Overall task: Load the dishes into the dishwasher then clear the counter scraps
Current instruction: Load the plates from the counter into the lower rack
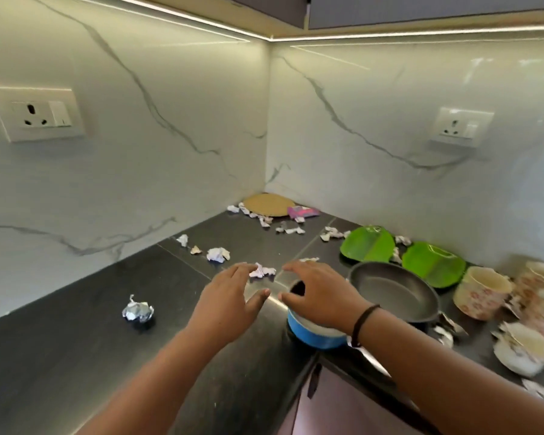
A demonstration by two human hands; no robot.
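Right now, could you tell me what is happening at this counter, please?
A person is reaching both hands over a dark corner counter. The left hand and right hand are open and hold nothing; the right one hovers over a blue bowl. The frying pan, two green plates and the cups are not yet loaded, and crumpled paper scraps lie scattered.

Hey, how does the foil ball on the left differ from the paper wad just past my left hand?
The foil ball is shiny silver; the paper wad is matte white with a faint purple tint. The foil ball lies alone on the dark counter, well left of the left hand, whereas the paper wad sits at that hand's fingertips. The foil ball looks tighter, the wad looser. Both are crumpled scraps on the counter.
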